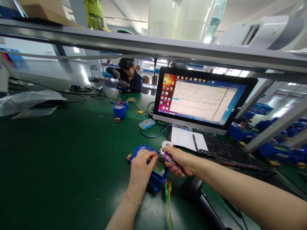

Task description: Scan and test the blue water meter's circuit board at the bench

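On the green table, a blue water meter point(155, 184) with a brass fitting stands below my hands, its green circuit board point(159, 166) exposed. My left hand point(141, 167) reaches over the meter, thumb and forefinger pinched on what looks like a thin wire, mostly hidden by the fingertips. Wrapped in my right hand point(178, 159) is a purple lighter point(170, 159), its metal head close to my left fingertips. A whitish round part point(165, 144) with thin leads shows behind the lighter. Green and yellow alligator clips point(169, 187) hang at the meter's near right side.
A monitor point(201, 99) stands behind a keyboard point(220, 148), paper point(184, 138) and pen. Another blue meter point(120, 108) and a light-blue box point(146, 124) sit farther back. A black handheld device point(201, 195) lies near right. A shelf point(134, 41) crosses overhead; a gloved co-worker point(129, 80) sits beyond.
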